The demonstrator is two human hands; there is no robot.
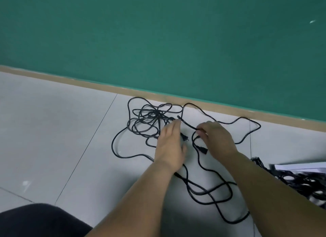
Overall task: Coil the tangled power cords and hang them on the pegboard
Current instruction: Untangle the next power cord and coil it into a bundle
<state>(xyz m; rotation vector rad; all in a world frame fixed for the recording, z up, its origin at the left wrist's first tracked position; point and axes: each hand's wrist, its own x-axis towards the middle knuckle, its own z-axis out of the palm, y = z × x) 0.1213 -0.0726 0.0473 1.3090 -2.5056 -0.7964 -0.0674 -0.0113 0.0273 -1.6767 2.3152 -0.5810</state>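
Observation:
Black power cords (150,121) lie tangled on the grey tiled floor near the wall, with loose loops trailing toward me (208,192). My left hand (170,143) reaches over the tangle with straight fingers, palm down, fingertips touching the cords. A black plug (184,137) lies beside its thumb. My right hand (217,137) pinches a strand of cord at its fingertips. Another connector (202,148) lies just below that hand.
A green wall (158,42) with a tan baseboard (105,86) runs behind the cords. At the right edge lies a blurred heap of more black cords (303,182) beside a white sheet (303,167). My dark-clothed knee (35,221) fills the lower left.

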